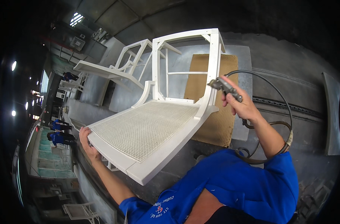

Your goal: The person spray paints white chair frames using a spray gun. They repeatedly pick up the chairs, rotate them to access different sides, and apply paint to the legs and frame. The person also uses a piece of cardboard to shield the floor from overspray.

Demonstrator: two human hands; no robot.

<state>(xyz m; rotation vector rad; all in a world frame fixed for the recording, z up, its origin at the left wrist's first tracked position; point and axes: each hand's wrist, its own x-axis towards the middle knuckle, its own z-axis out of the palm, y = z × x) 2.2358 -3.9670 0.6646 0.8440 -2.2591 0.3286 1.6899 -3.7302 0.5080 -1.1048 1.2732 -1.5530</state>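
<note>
A white chair (129, 163) lies tipped in front of me, its woven mesh panel (145, 123) facing up and its legs and lower frame rising behind. My left hand (89, 145) grips the outer edge of the panel's frame at its left corner, fingers partly hidden by the wood. In my right hand (243, 102) is a spray gun (226, 89), its nozzle pointing left, close to the chair's upright leg. From the gun a dark air hose (285, 96) loops round beside my right forearm.
Behind the chair, a brown cardboard sheet (229, 128) lies on a grey board (243, 59). Another white chair (134, 61) stands further left. Far left are people in blue shirts (60, 138). A pale panel (334, 112) stands upright at the right.
</note>
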